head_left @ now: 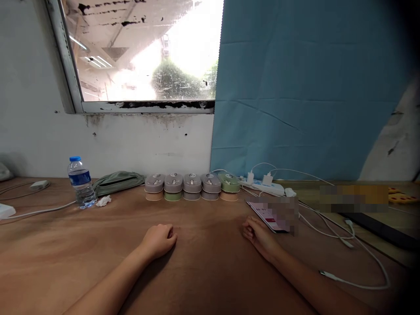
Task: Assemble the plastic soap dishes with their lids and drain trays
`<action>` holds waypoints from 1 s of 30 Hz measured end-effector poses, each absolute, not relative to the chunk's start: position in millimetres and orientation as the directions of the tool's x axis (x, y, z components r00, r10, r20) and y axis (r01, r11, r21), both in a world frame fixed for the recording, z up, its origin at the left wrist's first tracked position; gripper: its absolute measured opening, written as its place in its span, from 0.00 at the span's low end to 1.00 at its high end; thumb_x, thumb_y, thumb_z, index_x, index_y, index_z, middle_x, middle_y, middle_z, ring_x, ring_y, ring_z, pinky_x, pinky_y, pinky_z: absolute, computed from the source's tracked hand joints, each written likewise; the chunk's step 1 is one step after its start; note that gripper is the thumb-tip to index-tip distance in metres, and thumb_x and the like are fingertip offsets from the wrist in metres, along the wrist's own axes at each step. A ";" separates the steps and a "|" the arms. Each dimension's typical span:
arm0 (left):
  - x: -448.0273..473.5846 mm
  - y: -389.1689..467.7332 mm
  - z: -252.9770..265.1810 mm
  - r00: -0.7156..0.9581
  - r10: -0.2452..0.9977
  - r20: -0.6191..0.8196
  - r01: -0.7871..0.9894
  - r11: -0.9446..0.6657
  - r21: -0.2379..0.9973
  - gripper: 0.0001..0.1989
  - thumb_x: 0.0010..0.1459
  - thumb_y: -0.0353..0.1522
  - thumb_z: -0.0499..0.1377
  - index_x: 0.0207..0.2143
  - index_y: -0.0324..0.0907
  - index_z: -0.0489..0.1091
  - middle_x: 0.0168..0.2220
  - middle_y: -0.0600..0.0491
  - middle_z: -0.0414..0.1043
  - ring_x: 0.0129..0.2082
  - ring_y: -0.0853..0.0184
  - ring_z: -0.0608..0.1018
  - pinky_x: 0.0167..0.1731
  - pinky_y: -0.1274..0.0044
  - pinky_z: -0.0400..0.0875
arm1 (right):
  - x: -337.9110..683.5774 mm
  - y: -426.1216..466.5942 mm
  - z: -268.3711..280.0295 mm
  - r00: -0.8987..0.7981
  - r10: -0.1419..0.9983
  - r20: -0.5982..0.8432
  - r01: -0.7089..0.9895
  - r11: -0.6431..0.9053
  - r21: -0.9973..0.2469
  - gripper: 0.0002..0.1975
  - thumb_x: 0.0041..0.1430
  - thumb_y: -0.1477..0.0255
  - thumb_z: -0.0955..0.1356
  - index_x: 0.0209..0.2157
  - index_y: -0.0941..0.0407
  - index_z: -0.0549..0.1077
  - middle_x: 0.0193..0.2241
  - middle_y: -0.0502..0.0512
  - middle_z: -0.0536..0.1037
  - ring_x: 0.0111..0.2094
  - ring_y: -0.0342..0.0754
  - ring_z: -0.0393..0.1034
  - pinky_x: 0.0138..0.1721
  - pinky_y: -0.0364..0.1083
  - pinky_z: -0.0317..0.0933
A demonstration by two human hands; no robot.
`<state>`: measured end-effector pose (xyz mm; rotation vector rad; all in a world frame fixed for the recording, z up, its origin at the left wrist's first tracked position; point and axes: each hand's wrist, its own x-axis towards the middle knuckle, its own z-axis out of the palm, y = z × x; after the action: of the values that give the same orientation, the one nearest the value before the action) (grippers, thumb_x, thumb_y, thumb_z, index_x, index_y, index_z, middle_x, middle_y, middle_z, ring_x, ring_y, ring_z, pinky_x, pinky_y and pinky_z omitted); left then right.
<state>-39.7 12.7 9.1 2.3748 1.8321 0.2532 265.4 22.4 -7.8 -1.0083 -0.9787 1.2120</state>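
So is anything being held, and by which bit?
Nothing that I can see: the left hand and the right hand are both just loosely curled.

We see five rounded, two-tiered containers (192,184) standing upright, side by side, in a row at the middle of the frame. Four upper tiers are greyish mauve, the rightmost green; the lower ones run peach, green, mauve, mauve, peach. Right of centre we see a flat device (265,214) lying aslant, its pinkish screen partly blurred.
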 end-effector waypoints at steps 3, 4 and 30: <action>-39.7 12.1 10.2 0.258 0.965 0.051 0.944 -0.263 0.197 0.14 0.54 0.40 0.46 0.26 0.43 0.66 0.27 0.49 0.72 0.29 0.62 0.73 0.24 0.77 0.56 | 264.9 21.7 -9.2 0.087 0.995 0.043 -0.267 0.065 -0.962 0.10 0.38 0.75 0.65 0.13 0.57 0.57 0.12 0.41 0.55 0.13 0.34 0.49 0.16 0.38 0.41; -39.6 11.9 10.5 0.261 0.964 0.050 0.944 -0.265 0.194 0.14 0.54 0.40 0.46 0.25 0.43 0.66 0.27 0.49 0.72 0.29 0.61 0.73 0.24 0.77 0.56 | 264.9 21.4 -9.6 0.085 0.996 0.040 -0.268 0.061 -0.961 0.10 0.38 0.75 0.65 0.14 0.57 0.57 0.12 0.41 0.56 0.13 0.34 0.49 0.16 0.38 0.41; -43.1 10.8 11.1 0.325 0.941 0.092 0.921 -0.337 0.195 0.15 0.55 0.40 0.45 0.24 0.42 0.64 0.26 0.50 0.71 0.27 0.62 0.72 0.22 0.77 0.54 | 262.3 18.0 -4.4 0.088 0.995 0.043 -0.243 0.063 -0.968 0.09 0.38 0.74 0.66 0.14 0.57 0.59 0.11 0.41 0.56 0.13 0.35 0.50 0.17 0.39 0.41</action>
<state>-43.1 10.8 11.1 2.4675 1.7421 0.2866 262.3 18.0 -4.4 -1.0255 -0.9930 1.2181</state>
